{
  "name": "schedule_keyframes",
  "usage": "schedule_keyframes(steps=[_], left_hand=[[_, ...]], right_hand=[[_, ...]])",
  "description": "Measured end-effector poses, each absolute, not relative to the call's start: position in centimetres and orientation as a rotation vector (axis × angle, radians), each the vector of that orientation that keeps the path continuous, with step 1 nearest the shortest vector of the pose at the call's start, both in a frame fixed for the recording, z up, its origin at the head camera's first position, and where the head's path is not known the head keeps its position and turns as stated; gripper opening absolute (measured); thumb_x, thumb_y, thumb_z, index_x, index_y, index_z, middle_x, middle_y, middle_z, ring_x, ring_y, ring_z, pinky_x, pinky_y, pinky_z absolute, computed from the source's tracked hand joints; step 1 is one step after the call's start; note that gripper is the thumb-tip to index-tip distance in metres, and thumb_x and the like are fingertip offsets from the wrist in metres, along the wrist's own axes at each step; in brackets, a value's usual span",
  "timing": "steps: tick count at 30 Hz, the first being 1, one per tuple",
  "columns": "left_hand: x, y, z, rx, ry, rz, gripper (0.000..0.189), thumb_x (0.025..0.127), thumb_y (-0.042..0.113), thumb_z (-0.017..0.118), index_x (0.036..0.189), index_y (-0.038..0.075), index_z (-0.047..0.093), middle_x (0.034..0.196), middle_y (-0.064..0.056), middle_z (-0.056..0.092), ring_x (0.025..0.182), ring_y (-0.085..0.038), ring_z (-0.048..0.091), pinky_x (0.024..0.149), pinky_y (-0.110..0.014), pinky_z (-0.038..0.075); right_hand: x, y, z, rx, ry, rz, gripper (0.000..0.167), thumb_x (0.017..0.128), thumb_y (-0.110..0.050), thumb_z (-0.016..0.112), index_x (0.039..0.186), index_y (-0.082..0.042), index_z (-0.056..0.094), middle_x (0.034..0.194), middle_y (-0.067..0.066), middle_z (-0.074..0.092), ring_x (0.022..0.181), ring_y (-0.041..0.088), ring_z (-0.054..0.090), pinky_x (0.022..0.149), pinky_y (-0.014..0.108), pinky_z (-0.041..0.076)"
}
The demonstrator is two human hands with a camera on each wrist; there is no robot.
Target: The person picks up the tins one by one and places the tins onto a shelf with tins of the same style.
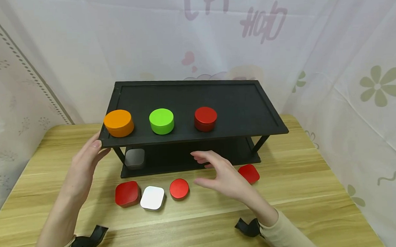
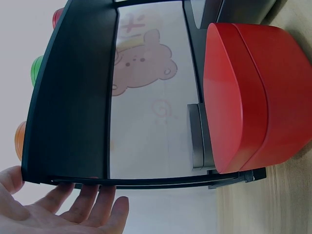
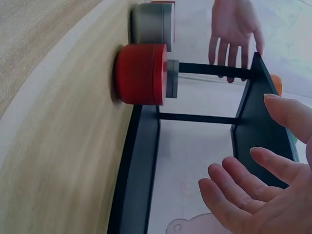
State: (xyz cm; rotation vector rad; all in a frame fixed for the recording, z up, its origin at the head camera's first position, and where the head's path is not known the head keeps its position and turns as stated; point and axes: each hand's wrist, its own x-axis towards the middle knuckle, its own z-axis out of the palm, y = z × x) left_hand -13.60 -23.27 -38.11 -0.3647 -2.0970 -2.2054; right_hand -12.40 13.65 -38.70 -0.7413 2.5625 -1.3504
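My left hand [image 1: 81, 163] is at the front left corner of a black two-tier shelf [image 1: 237, 103]. Its thumb tip touches the corner, and in the left wrist view the extended fingers [image 2: 85, 207] lie along the shelf's left side. In front of the lower tier hovers my right hand [image 1: 216, 172], with nothing in it, fingers loosely bent and thumb apart. An orange round tin [image 1: 119, 123], a green one [image 1: 161, 121] and a dark red one [image 1: 205, 119] stand on the upper tier. The lower tier bears a grey rounded-square tin [image 1: 135, 158] at its left end.
On the wooden table [image 1: 300, 192] before the shelf stand a red rounded-square tin [image 1: 127, 194], a white one [image 1: 153, 197] and a small red round tin [image 1: 179, 188]. Another red tin [image 1: 249, 173] is partly hidden by my right forearm. Printed cloth [image 1: 148, 41] hangs behind.
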Motion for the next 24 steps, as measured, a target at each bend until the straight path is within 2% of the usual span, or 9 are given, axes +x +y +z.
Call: schedule_keyframes(steps=[12,24], left_hand=[[-13.5,-23.1,-37.9,-0.340,-2.120,-2.193,0.047,0.112,0.023,0.037,0.156,0.009,0.044,0.157,0.003,0.047,0.143,-0.014,0.038,0.106,-0.013,0.041],[-13.6,-23.1,-37.9,-0.334,-2.095,-2.202,0.046,0.112,0.021,0.037,0.155,0.008,0.046,0.154,0.003,0.050,0.141,-0.012,0.040,0.106,-0.014,0.042]], right_hand=[[-12.3,11.9,-39.6,-0.705,2.542,-1.251,0.066,0.089,-0.024,0.082,0.148,-0.026,0.052,0.147,0.001,0.058,0.130,0.022,0.059,0.108,0.049,0.054],[-12.5,10.5,-40.7,-0.702,2.526,-1.144,0.068,0.089,-0.023,0.081,0.150,-0.022,0.051,0.144,0.001,0.058,0.131,0.021,0.058,0.106,0.044,0.056]])
